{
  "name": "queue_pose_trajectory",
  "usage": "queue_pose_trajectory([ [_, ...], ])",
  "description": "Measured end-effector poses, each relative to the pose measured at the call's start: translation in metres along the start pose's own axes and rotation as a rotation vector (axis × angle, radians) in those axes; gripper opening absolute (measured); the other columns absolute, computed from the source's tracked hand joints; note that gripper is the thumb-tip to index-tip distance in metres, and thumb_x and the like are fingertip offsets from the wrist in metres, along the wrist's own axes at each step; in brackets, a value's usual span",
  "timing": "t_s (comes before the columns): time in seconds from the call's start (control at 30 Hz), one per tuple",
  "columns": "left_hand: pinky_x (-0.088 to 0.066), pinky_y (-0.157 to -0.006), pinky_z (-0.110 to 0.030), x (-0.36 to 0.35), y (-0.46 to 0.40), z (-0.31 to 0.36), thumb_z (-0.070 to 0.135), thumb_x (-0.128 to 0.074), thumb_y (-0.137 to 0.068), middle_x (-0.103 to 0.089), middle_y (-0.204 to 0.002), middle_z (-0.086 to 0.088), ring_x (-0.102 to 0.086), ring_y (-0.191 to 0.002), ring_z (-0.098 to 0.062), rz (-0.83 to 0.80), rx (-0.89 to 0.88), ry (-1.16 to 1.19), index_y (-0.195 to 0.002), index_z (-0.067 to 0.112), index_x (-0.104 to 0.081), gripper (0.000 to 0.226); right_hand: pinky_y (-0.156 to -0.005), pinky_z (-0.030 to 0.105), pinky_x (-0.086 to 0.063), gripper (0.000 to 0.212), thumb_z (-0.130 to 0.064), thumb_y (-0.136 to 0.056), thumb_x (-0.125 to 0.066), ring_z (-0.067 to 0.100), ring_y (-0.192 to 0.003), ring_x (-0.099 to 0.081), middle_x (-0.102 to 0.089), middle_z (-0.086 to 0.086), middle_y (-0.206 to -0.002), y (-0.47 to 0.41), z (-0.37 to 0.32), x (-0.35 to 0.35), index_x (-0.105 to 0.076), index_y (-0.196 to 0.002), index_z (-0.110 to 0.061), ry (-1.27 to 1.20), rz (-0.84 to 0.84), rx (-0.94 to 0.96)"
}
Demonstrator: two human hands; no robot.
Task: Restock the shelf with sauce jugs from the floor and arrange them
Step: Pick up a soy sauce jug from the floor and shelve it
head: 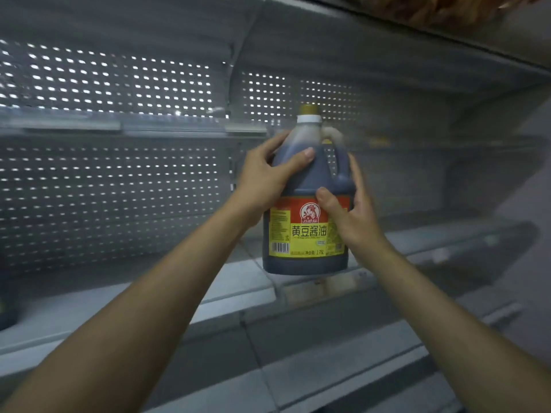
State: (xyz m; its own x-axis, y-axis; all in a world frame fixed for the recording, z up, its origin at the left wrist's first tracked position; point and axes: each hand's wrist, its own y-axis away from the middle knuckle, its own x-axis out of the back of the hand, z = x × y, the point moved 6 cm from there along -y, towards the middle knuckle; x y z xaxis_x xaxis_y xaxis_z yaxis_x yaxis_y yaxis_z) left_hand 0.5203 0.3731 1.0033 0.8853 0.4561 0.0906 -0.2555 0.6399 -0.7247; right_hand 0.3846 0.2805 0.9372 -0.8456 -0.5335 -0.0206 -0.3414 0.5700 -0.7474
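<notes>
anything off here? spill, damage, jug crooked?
Nothing stands out. The sauce jug is upright, capped, label intact, gripped by the left hand and right hand above the shelf. No spill visible; edges are blurred.

We hold the sauce jug [307, 204] upright above the shelf [238, 289], left hand [265, 177] at ten o'clock, right hand [348, 213] at three.

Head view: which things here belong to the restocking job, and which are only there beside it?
Belong to the job:
- dark plastic sauce jug with yellow and red label, upright, above the shelf
- left hand, gripping its shoulder
- right hand, gripping its handle side
- grey metal shelf

Only there:
- perforated grey back panel
- dark container at the left edge, mostly cut off
</notes>
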Motion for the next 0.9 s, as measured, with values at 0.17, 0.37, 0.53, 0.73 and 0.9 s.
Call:
queue_pose_trajectory([
  [0.17, -0.062, -0.090, -0.036, 0.117, 0.037, -0.007, 0.029, -0.077, -0.091, -0.071, -0.126, 0.001, -0.071, -0.110, -0.014, 0.083, 0.016, -0.176, -0.142, 0.022, -0.059, 0.054, -0.078, 0.028, -0.062, 0.067, -0.019, -0.093, -0.072, 0.012, -0.108, -0.073, -0.070, -0.020, -0.123, 0.008, 0.026, -0.120, -0.039, -0.141, -0.051, -0.130, -0.116, -0.020],
  [0.37, -0.059, -0.077, -0.022, 0.227, 0.078, -0.017, 0.023, -0.076, -0.091, -0.072, -0.118, 0.005, -0.073, -0.101, -0.007, 0.187, 0.089, -0.273, -0.132, 0.026, -0.063, 0.043, -0.081, 0.029, -0.062, 0.075, -0.024, -0.088, -0.075, 0.011, -0.111, -0.071, -0.068, -0.018, -0.127, 0.022, 0.056, -0.237, -0.035, -0.147, -0.048, -0.234, -0.237, -0.081],
  [0.53, -0.058, -0.077, -0.021, 0.296, 0.101, -0.019, 0.011, -0.072, -0.094, -0.074, -0.115, 0.000, -0.074, -0.098, -0.006, 0.294, 0.124, -0.315, -0.133, 0.014, -0.064, 0.040, -0.083, 0.032, -0.062, 0.075, -0.035, -0.083, -0.078, 0.007, -0.111, -0.071, -0.061, -0.019, -0.132, 0.021, 0.068, -0.312, -0.034, -0.137, -0.063, -0.282, -0.362, -0.136],
  [0.73, -0.062, -0.082, -0.033, 0.362, 0.122, -0.025, 0.020, -0.074, -0.094, -0.077, -0.110, 0.003, -0.074, -0.100, -0.013, 0.386, 0.182, -0.414, -0.121, 0.020, -0.070, 0.027, -0.082, 0.030, -0.062, 0.075, -0.018, -0.092, -0.075, 0.008, -0.112, -0.070, -0.057, -0.011, -0.136, 0.030, 0.085, -0.386, -0.032, -0.146, -0.048, -0.353, -0.439, -0.152],
  [0.9, -0.061, -0.084, -0.030, 0.394, 0.124, -0.041, 0.022, -0.076, -0.092, -0.078, -0.098, 0.010, -0.073, -0.095, -0.004, 0.388, 0.225, -0.499, -0.103, 0.021, -0.072, 0.012, -0.092, 0.045, -0.061, 0.080, -0.032, -0.084, -0.084, 0.016, -0.121, -0.067, -0.056, -0.006, -0.143, 0.039, 0.104, -0.416, -0.034, -0.143, -0.056, -0.337, -0.406, -0.188],
])
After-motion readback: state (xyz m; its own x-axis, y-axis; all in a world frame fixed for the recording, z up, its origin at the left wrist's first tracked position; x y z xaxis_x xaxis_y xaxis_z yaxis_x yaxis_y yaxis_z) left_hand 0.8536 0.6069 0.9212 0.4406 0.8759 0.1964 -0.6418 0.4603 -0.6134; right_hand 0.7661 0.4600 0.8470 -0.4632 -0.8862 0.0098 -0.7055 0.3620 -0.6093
